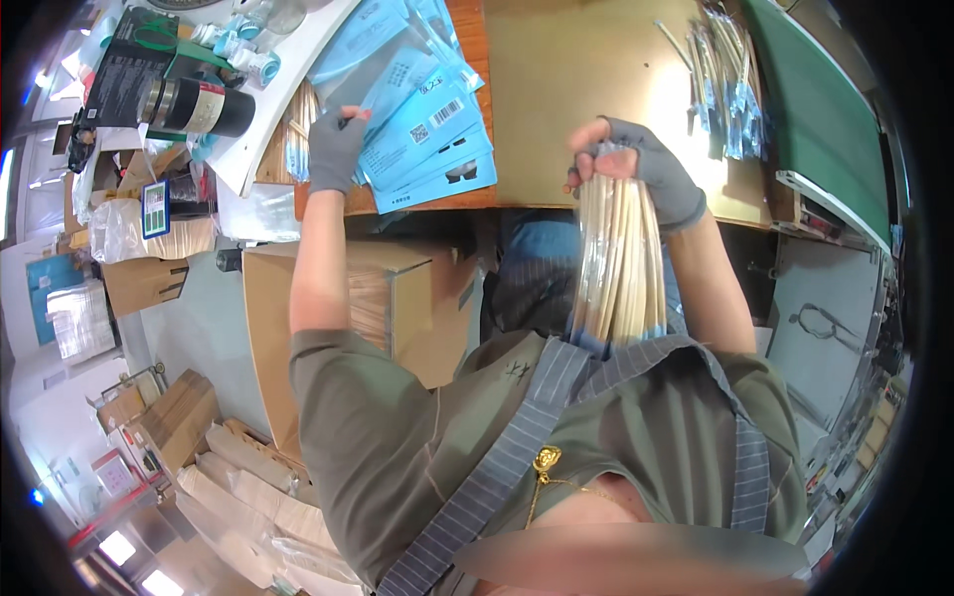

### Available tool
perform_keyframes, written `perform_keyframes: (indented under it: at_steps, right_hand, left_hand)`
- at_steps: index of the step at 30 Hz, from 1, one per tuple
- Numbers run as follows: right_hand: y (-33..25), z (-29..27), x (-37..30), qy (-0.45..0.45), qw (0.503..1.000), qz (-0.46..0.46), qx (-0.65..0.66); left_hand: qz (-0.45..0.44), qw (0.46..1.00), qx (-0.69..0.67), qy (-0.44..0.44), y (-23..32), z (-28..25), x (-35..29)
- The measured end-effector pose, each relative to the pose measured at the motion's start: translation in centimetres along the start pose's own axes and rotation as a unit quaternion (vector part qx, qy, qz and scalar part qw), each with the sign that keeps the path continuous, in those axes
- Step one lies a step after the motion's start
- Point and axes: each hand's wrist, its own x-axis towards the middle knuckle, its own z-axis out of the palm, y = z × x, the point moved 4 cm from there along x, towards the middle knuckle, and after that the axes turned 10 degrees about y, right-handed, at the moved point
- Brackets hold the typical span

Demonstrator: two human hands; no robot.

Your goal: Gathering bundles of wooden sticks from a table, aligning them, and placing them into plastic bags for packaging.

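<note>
My right hand [646, 174], in a grey fingerless glove, is closed around the upper end of a bundle of wrapped chopsticks [618, 258]. The pale wooden sticks hang down toward my chest in clear film with blue lower ends. My left hand [336, 149], gloved alike, is at the left edge of a fanned pile of light blue printed plastic bags [427, 129]. Its fingers are curled in; what they grip, if anything, I cannot make out. Beside that hand, partly hidden by it, lie more wrapped sticks [298, 134].
Loose wrapped sticks [725, 84] lie at the right of the tan tabletop [566, 89], near a green board [840, 109]. A black flask [204, 107] and small bottles [253, 65] are at the far left. An open carton [273, 338] stands below the table edge.
</note>
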Motion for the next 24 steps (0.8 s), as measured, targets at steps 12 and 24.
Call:
perform_keyframes:
  at_steps: [12, 24]
  right_hand:
    - [5.9, -4.9, 2.2, 0.083, 0.986, 0.12, 0.078]
    - [5.4, -4.5, -1.2, 0.065, 0.989, -0.003, 0.133]
  left_hand:
    - [0.119, 0.983, -0.104, -0.098, 8.5, 20.2, -13.4]
    - [0.407, 0.905, -0.122, -0.015, 17.7, 14.2, -17.9]
